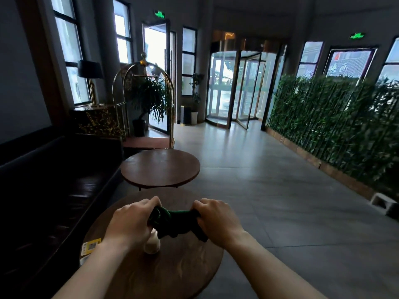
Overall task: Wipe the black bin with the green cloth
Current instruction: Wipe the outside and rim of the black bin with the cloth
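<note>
Bunched dark green cloth [176, 222]

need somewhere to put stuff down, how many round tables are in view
2: the near round table lies under both hands, the far round table just beyond it beside the sofa. More may be hidden.

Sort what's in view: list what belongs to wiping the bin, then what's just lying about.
For the job: green cloth, gripped by left hand and right hand. No black bin clearly identifiable.

Lying about: near round table, white cup, yellow card, far round table, luggage cart.
</note>
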Demonstrator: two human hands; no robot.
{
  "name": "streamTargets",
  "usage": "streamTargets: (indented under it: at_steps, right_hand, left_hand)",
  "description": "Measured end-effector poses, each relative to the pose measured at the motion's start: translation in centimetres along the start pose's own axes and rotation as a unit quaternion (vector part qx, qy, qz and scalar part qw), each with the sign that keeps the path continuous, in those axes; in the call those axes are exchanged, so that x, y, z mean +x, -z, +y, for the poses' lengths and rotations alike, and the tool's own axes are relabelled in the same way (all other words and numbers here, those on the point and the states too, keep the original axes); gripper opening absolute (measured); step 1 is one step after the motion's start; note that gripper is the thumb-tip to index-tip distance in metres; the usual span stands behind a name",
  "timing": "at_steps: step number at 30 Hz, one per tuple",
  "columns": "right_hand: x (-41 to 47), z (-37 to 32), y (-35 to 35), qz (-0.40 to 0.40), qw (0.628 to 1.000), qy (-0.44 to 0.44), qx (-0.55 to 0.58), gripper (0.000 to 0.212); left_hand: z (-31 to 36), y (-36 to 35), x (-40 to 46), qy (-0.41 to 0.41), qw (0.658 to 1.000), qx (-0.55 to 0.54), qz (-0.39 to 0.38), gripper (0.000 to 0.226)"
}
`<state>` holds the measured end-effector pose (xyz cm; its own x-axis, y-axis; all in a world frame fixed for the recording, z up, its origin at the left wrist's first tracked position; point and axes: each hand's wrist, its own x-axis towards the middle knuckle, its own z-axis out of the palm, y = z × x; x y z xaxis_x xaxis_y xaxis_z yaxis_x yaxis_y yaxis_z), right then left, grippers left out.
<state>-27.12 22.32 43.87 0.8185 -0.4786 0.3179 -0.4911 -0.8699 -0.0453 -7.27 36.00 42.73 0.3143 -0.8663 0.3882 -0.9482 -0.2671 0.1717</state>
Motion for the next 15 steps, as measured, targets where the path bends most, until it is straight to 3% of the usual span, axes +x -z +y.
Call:
streamTargets:
  at_steps: [15]
  right_hand:
    - [-5.2,1.5,6.3,0.042,0.999,0.031,0.016,0.019]
  left_hand:
    - [7.3,5.6,-3.5,0.010,0.999,0.037,0.035,0.037]
